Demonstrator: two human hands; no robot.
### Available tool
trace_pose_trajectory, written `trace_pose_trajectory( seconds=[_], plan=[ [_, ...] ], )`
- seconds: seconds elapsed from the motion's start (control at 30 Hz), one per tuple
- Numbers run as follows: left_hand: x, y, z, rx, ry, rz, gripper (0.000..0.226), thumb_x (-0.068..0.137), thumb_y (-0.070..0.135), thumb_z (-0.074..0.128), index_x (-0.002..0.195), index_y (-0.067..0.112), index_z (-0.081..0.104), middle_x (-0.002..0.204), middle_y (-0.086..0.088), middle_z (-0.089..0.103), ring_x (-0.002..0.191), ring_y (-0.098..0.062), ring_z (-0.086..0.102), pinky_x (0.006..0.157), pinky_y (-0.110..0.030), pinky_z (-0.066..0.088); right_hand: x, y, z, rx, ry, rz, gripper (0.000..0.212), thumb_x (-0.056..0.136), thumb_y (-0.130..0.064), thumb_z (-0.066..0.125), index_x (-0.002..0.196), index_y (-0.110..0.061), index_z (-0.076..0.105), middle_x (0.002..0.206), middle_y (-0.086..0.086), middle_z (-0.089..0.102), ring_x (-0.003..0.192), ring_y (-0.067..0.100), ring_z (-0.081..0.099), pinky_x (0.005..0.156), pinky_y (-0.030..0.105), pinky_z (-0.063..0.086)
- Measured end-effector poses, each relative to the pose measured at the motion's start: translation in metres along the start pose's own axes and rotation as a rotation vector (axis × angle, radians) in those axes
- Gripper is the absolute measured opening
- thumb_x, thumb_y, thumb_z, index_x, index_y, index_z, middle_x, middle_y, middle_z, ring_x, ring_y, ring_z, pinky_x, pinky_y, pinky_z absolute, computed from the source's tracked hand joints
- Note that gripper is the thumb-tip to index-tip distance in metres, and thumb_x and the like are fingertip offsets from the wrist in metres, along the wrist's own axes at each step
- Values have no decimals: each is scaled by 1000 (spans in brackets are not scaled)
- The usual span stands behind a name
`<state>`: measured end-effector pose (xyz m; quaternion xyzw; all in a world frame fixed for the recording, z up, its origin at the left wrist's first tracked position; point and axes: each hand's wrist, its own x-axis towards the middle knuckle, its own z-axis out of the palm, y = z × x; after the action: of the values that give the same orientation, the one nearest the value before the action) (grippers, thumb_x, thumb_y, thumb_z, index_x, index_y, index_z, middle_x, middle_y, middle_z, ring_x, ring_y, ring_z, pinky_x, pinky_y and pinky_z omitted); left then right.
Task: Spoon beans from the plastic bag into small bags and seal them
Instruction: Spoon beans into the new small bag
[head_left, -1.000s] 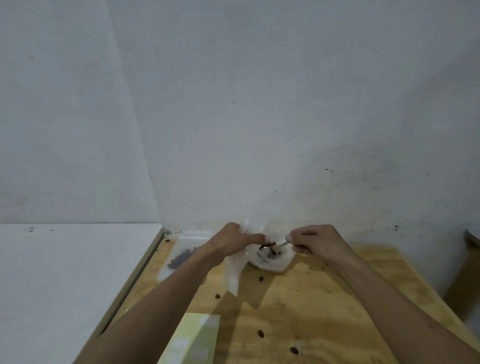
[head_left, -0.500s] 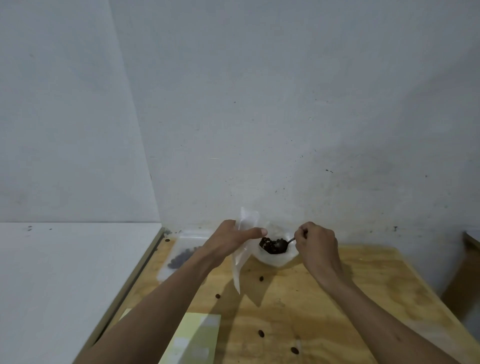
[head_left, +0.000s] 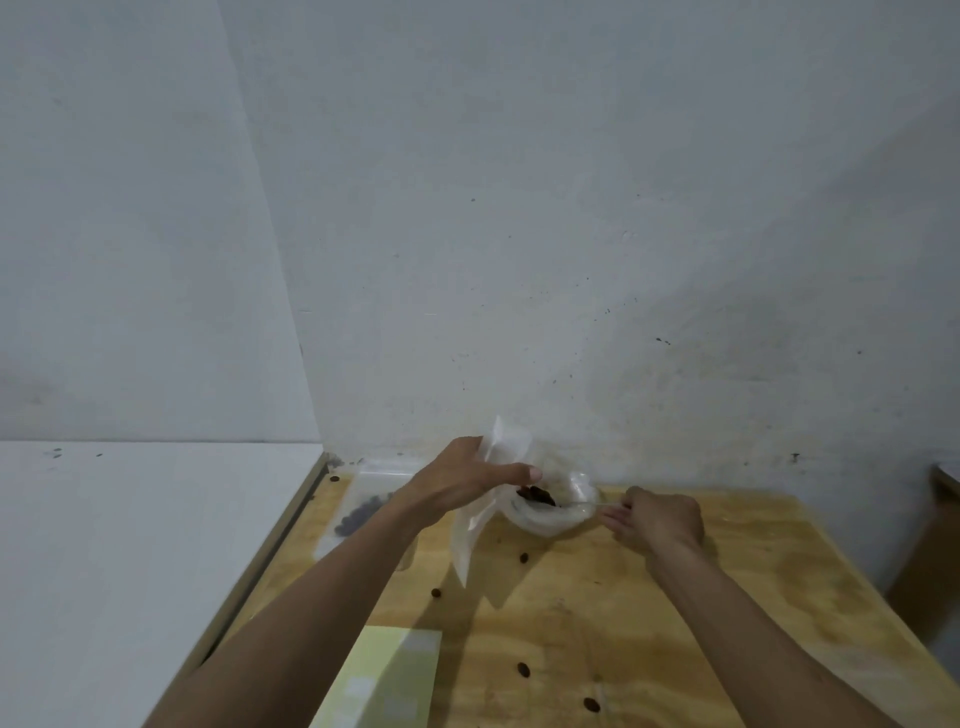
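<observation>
Head view, desk: a plywood desk (head_left: 649, 623) set against a pale wall (head_left: 519, 208); a white surface (head_left: 130, 545) adjoins it on the left.
Head view, left hand: the left hand (head_left: 467, 483) is closed on the upper edge of a small bag (head_left: 470, 535), thumb stretched toward the right; the bag hangs slack below the hand, its lower corner pointing down toward the desk.
Head view, right hand: the right hand (head_left: 657, 522) is curled into a loose fist around the handle of a spoon (head_left: 582, 503); the handle runs left from the fingers – thin and pale, hard to trace against the plastic.
Head view, beans: a dark heap of beans (head_left: 537, 496) sits at the spoon's bowl, just below the left thumb, over the plastic bag (head_left: 550, 519) (whether the spoon bowl touches the small bag's mouth cannot be told).
Head view, plastic bag: clear, crumpled and open at the top; it rests on the desk between the two hands, near the wall.
Head view, filled bag: another clear bag (head_left: 363, 504) with dark beans inside lies flat at the desk's back-left corner, partly behind the left forearm.
Head view, loose beans: stray beans (head_left: 523, 670) are scattered on the desk – some under the small bag, some nearer the camera.
Head view, sheet: a pale yellow-green sheet (head_left: 384, 680) lies at the near edge.
</observation>
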<state>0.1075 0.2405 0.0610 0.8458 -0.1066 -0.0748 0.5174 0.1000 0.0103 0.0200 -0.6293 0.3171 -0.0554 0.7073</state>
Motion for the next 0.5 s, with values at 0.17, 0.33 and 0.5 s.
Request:
trace_pose_trajectory(
  seconds=[0.17, 0.33, 0.5],
  plan=[
    [-5, -11, -4, 104, 32, 27, 44, 75, 52, 85, 108, 27, 71, 108, 4, 74, 95, -10, 70, 91, -37, 58, 0, -12, -9, -60, -31, -94, 15, 87, 4, 62, 73, 7, 68, 62, 18, 73, 66, 33, 75, 82, 56, 62],
    [-13, -14, -5, 257, 75, -20, 82, 73, 54, 84, 139, 32, 41, 135, 14, 31, 119, -8, 43, 95, -26, 39, -2, -34, -14, -62, -25, -186, 17, 88, 1, 63, 72, 6, 69, 62, 17, 74, 67, 32, 76, 84, 50, 63],
    [-14, -18, 5, 332, 79, -18, 107, 71, 58, 83, 155, 23, 28, 147, 8, 33, 133, -12, 37, 104, -30, 36, -1, -47, -23, 3, -24, -184, 18, 88, 5, 63, 71, 10, 66, 70, 25, 73, 68, 35, 74, 84, 48, 62]
  ],
)
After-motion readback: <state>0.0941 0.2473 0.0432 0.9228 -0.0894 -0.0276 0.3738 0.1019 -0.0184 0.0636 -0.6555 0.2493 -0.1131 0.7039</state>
